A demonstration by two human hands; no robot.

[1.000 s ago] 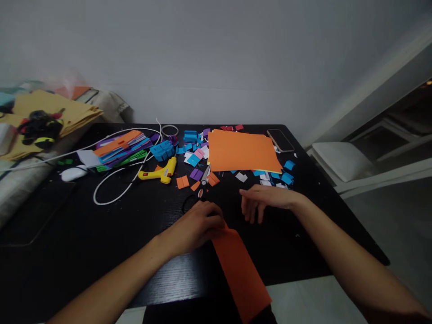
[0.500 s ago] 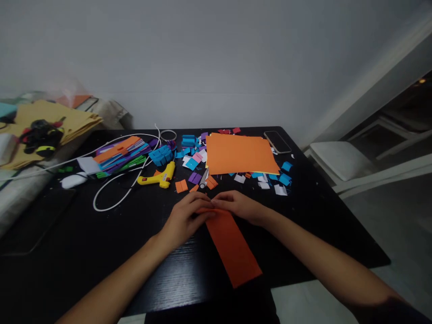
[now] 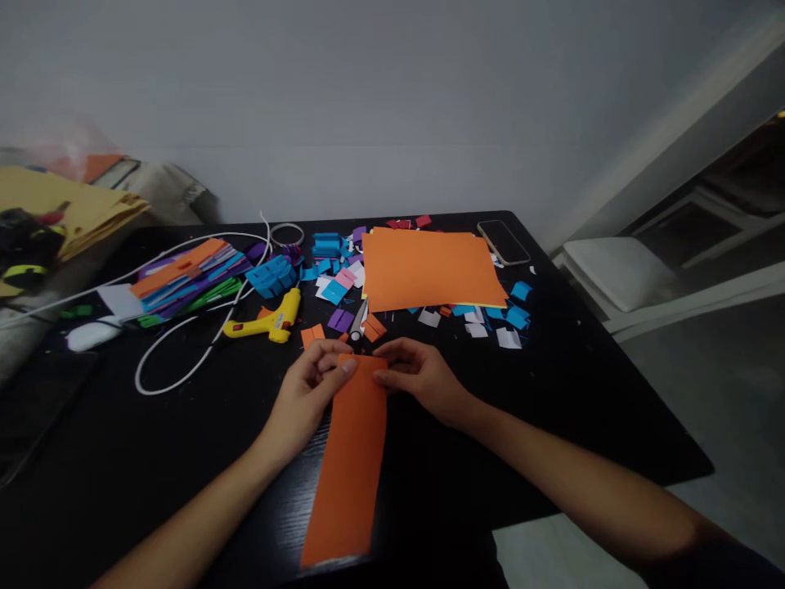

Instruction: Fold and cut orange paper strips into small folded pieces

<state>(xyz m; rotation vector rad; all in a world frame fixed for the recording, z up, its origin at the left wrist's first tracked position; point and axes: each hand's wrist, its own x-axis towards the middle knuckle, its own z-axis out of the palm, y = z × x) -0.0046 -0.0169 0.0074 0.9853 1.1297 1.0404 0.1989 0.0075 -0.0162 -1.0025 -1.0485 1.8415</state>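
A long orange paper strip [image 3: 351,458] lies on the black table [image 3: 153,442], running from my hands toward the near edge. My left hand [image 3: 310,384] pinches the strip's far left corner with thumb and fingers. My right hand [image 3: 417,372] pinches its far right corner. Both hands are closed on the paper's top edge. Just beyond my hands lie scissors [image 3: 357,321] and small folded orange pieces [image 3: 372,327].
A large orange sheet [image 3: 429,268] lies farther back among several blue, purple and white paper bits. A yellow glue gun [image 3: 265,321] with a white cord, a stack of coloured strips [image 3: 184,274], a phone [image 3: 504,242] and a white mouse [image 3: 91,334] are also on the table.
My right hand came in from the right and took the strip's far end together with my left. The strip swung from slanting right to pointing nearly straight at me.
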